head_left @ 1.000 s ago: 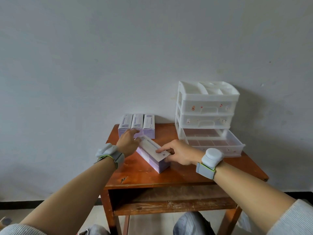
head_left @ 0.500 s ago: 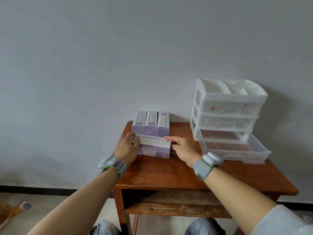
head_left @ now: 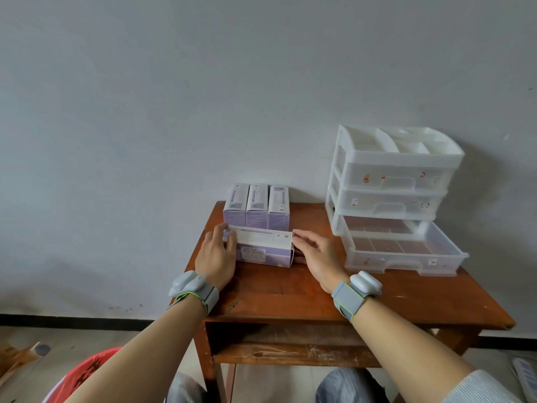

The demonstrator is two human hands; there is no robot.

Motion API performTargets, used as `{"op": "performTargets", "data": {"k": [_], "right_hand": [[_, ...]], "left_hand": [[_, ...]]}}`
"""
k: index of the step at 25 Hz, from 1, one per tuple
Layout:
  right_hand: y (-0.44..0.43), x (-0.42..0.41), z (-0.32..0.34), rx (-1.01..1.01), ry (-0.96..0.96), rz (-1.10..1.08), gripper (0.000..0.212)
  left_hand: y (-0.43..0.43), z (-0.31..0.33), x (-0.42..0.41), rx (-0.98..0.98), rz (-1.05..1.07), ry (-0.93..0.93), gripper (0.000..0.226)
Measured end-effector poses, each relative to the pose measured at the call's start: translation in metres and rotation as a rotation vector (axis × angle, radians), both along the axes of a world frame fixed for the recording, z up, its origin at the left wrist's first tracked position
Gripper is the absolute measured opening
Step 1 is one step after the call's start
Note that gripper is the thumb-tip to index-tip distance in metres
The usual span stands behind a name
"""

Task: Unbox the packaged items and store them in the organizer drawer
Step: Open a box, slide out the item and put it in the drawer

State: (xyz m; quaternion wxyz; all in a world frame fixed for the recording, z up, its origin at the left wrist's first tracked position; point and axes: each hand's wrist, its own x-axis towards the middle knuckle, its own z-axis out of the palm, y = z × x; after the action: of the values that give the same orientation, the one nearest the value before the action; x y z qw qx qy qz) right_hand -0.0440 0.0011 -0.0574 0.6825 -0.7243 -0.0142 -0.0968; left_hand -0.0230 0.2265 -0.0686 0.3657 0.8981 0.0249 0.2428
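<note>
Down at the floor, far left of the wooden table (head_left: 290, 289), sits the rim of a red basket (head_left: 87, 370). The table stands against a pale wall (head_left: 203, 82), and everything else sits on its top.

The person's left hand (head_left: 216, 257) lies on the table's left part, fingers spread and curled loosely over the left end of a purple box (head_left: 263, 250); the thumb rests on the box's top face. A grey wristband (head_left: 193, 289) wraps that wrist. The box lies on its long side, crosswise, near the middle of the table's left half, its white label facing up and its flaps closed as far as I can see.

Just behind it, at the table's back edge near the wall, three more purple boxes (head_left: 256, 206) stand upright, side by side and touching.

The right hand (head_left: 315, 254) is at the lying box's right end, palm down, fingers stretched flat with the tips against that end. It is not closed round the box; the two hands press it from either side. Its wrist carries a second grey band (head_left: 356, 292).

On the table's right part stands a white plastic organizer (head_left: 392, 181) with three drawers under a divided top tray. The bottom drawer (head_left: 404, 251) is pulled out toward the table's front, its dividers showing and the compartments holding nothing I can make out.
</note>
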Motion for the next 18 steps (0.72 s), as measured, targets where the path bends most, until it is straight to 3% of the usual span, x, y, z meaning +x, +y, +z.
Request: {"op": "performTargets", "data": {"k": [18], "right_hand": [[-0.003, -0.0018, 0.0011, 0.058, 0.002, -0.05, 0.021]], "left_hand": [[0.0005, -0.0013, -0.0002, 0.03, -0.005, -0.008, 0.04]]}}
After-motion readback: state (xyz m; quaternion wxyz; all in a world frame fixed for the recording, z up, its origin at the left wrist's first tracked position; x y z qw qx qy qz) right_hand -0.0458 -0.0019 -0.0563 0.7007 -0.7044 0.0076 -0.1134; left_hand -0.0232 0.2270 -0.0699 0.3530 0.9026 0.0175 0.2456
